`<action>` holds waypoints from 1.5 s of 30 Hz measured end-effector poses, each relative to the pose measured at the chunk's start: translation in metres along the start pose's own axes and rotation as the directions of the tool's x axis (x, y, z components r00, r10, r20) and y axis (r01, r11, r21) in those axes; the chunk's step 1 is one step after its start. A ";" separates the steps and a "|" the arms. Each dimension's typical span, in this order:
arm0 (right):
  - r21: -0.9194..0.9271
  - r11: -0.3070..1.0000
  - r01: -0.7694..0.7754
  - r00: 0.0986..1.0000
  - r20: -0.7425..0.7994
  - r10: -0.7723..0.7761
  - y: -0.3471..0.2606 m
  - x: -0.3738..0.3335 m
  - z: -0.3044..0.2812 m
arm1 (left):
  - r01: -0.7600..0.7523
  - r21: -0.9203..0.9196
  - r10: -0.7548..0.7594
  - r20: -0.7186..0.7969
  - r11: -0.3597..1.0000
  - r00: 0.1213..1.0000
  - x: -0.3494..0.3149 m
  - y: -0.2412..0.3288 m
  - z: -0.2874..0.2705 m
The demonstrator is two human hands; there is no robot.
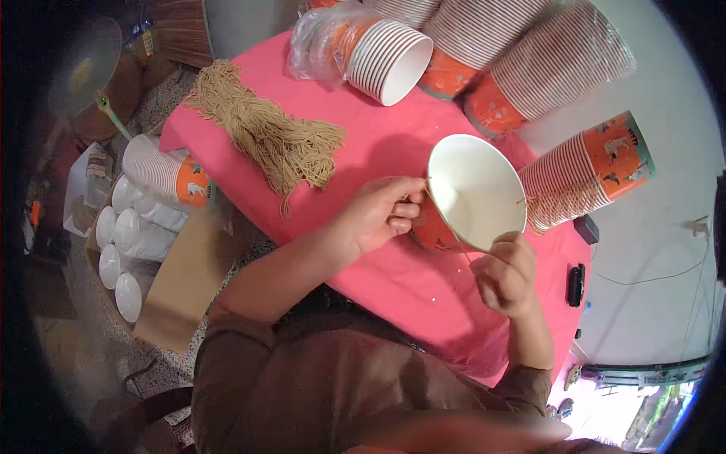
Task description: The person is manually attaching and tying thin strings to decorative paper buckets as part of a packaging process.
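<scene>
Left hand (378, 216) pinches the rim of the paper bowl (476, 193), tilted above the pink table (393, 151); right hand (507, 272), grip pressed on thin string (461, 246), could slip and tear the rim

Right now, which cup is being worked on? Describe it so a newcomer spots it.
On the pink tablecloth, find the single orange paper cup with white inside between the left hand and right hand. Unlike the stacked cups around it, it is alone, tilted, mouth facing the camera.
</scene>
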State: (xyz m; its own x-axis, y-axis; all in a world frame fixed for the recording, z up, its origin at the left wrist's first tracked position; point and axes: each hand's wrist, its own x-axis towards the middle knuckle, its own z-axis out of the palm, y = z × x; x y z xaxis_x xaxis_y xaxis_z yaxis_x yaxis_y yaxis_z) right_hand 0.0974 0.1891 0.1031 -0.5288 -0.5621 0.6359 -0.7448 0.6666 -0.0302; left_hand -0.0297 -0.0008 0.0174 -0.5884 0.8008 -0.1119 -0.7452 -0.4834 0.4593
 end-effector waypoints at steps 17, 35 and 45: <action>-0.447 0.830 -0.334 0.831 0.277 0.483 -0.040 -0.009 0.027 | -0.137 0.513 0.150 0.016 0.847 0.989 -0.007 -0.041 0.026; -0.393 0.915 -0.092 0.896 0.367 0.248 -0.040 -0.007 0.024 | 0.069 0.311 -0.055 -0.053 0.948 0.997 -0.008 -0.041 0.035; -0.373 0.926 -0.055 0.931 0.315 0.183 -0.044 -0.007 0.037 | 0.003 0.435 -0.010 0.014 0.900 1.000 0.001 -0.033 0.032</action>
State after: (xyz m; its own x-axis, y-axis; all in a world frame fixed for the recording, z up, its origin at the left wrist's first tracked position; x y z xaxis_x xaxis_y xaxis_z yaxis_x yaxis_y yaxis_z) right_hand 0.1189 0.1463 0.0713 -0.7567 -0.5561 0.3438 -0.5088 0.8311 0.2245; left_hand 0.0044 0.0273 0.0298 -0.5766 0.8104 -0.1038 -0.5361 -0.2793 0.7966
